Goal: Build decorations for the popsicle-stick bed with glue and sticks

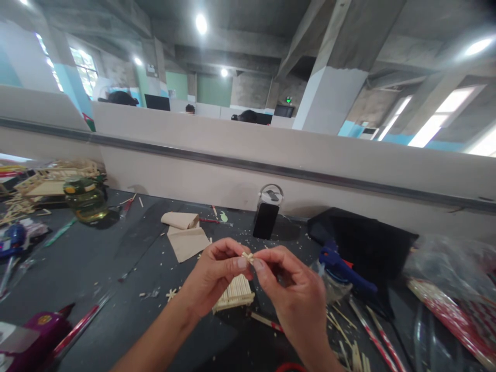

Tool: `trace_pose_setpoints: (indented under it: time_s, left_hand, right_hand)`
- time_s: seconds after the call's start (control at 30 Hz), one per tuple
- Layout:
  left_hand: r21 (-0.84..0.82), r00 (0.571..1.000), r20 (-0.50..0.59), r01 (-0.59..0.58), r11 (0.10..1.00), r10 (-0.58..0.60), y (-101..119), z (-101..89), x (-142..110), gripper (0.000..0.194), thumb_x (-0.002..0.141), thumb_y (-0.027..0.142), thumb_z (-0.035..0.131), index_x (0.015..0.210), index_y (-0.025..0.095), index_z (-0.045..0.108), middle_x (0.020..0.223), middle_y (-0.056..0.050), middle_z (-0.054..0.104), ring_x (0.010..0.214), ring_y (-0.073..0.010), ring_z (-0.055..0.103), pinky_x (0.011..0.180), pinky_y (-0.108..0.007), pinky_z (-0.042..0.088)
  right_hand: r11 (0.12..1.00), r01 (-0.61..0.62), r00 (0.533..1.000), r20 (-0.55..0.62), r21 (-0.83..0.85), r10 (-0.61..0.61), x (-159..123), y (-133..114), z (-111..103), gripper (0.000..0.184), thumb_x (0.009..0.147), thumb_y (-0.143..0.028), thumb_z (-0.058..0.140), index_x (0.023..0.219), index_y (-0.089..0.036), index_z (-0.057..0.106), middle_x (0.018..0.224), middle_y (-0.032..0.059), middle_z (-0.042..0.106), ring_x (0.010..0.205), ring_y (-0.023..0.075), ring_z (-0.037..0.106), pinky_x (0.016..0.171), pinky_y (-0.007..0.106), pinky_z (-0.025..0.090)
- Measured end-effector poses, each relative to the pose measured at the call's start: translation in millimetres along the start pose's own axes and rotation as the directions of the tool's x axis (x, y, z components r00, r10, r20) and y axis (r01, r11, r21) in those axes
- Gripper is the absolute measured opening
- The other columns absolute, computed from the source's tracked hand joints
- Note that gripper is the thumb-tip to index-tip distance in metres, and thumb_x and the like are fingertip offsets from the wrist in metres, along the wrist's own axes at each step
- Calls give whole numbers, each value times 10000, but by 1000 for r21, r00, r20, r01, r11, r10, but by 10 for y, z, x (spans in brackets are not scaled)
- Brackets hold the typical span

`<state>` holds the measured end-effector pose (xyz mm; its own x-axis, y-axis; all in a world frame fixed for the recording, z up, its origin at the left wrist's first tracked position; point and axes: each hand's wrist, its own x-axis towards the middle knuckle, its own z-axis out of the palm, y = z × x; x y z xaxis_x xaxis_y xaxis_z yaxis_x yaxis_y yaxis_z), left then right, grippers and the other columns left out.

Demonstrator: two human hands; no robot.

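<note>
My left hand [215, 276] and my right hand [294, 289] meet above the dark desk [96, 268]. Both pinch a tiny star-shaped piece of wooden sticks [247, 257] between thumbs and fingertips. Directly below it, a small raft of glued wooden sticks [235, 293] lies flat on the desk, partly hidden behind my left hand. A second small stick star [171, 294] lies on the desk to the left.
A blue glue gun [343, 268], a black bag [364, 243] and red-striped sticks [374, 336] lie at right. Sandpaper sheets [186, 235], a black phone [265, 219], a glass jar [85, 199] and a stick model [50, 181] stand further back. A grey partition [271, 155] bounds the desk.
</note>
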<state>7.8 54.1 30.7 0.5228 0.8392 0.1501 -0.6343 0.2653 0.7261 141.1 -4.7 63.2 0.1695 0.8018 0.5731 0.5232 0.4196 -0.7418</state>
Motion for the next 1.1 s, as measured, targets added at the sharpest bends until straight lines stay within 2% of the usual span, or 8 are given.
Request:
trace_pose_setpoints:
  time_s: [0.4,0.8,0.87,0.97,1.03,1.1]
  left_hand:
    - [18,999,-33,-29,999,30,31,32,-9,115,650,116,800,713,159,714,786,-1,690,670,-127,625,663,-256,487]
    - [23,999,-35,-29,999,30,26,23,-4,116,658,126,799,728,158,713,744,-14,700,679,-138,639,685,-261,496]
    - [28,999,-26,-37,999,37,32,11,6,109,665,122,794,729,158,713,725,-9,697,659,-124,635,673,-242,494]
    - [22,999,-30,-37,999,38,45,0,17,111,661,117,796,720,154,710,747,-5,704,636,-109,631,650,-224,497]
    - [17,999,-33,-34,999,34,55,-4,20,114,658,115,797,718,152,707,778,-6,711,641,-109,633,650,-224,503]
    - [20,999,-32,-33,999,34,60,-8,21,107,665,116,793,718,150,707,782,-7,710,648,-110,635,653,-224,505]
  right_hand:
    - [976,162,980,-96,-146,-177,-35,-18,67,125,836,-137,608,745,-211,652,655,-39,625,524,99,519,517,203,425]
    - [973,162,977,-112,-163,-182,-65,16,112,114,852,-153,615,755,-201,650,673,-30,630,539,94,526,519,196,433]
    - [974,176,977,-98,-145,-191,-62,28,101,99,866,-154,611,797,-201,662,710,-24,647,583,96,560,545,192,450]
    - [965,223,970,-67,-137,-234,-58,41,65,126,890,-150,592,961,-197,684,815,-2,679,702,105,624,622,190,484]
    - [959,240,966,-60,-150,-252,-58,41,38,196,885,-150,602,1064,-197,670,811,-7,670,695,103,625,634,192,493]
    - [959,232,967,-65,-160,-245,-58,32,19,214,871,-152,623,1074,-210,664,771,-25,649,636,95,599,607,191,488]
